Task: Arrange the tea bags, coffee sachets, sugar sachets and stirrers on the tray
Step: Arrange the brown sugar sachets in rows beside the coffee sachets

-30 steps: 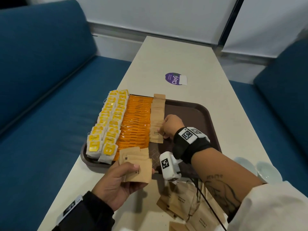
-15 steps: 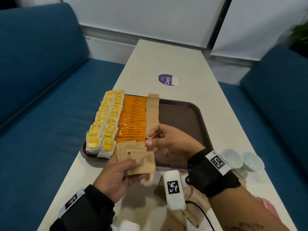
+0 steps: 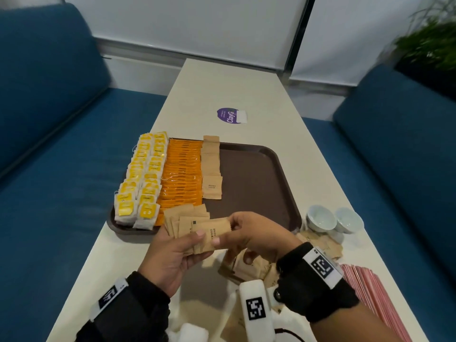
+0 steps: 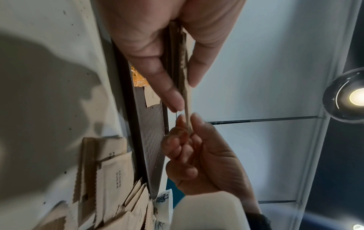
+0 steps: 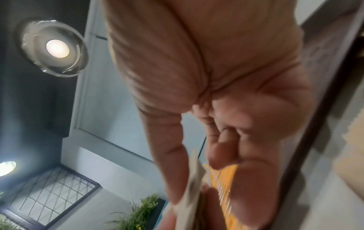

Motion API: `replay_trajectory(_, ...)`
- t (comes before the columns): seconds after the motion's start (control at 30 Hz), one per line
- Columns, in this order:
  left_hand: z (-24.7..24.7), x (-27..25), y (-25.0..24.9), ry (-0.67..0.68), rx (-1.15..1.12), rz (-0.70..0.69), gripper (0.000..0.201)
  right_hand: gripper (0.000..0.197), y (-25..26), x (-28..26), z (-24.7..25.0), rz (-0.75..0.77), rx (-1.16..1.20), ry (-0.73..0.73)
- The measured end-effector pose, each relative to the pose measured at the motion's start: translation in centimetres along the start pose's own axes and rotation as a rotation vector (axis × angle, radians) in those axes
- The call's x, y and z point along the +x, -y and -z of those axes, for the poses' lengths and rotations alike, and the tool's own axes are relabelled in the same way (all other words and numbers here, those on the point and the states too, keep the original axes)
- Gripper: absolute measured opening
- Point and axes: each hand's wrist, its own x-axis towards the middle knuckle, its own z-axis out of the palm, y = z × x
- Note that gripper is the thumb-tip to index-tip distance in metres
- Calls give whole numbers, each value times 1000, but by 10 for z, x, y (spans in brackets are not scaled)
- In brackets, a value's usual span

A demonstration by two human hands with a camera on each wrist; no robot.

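- Head view: the left hand (image 3: 172,257) grips a fan of brown sugar sachets (image 3: 187,225) just in front of the tray's (image 3: 259,183) near edge.
- The right hand (image 3: 256,233) pinches the top sachet (image 3: 214,234) of that fan between thumb and fingertips; the left wrist view shows the same pinch edge-on.
- On the tray, tea bags (image 3: 142,183) and orange sachets (image 3: 181,178) fill the left side; a brown sugar row (image 3: 211,166) runs partway down beside them.
- Step in hand, as I judge it: extending the sugar row.
- Next move calls for sliding one sachet free without dragging its neighbours, then laying it overlapping the nearest sachet in the row.
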Motion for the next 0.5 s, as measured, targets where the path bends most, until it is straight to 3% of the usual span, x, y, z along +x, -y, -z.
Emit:
replay_trajectory(0.1, -2, 2, 0, 12, 19, -29, 36, 29, -5, 7, -6, 22, 32, -9)
replay_trajectory(0.2, -2, 4, 0, 11, 24, -41, 38, 15, -4, 15, -3, 53, 189, -77)
replay_trajectory(0.33, -3, 11, 3, 10, 47, -41, 48, 11, 6, 26, 6, 113, 384, -147)
replay_trajectory(0.5, 3, 20, 6, -22, 17, -22, 47, 11, 17, 57, 40, 119, 159, -386)
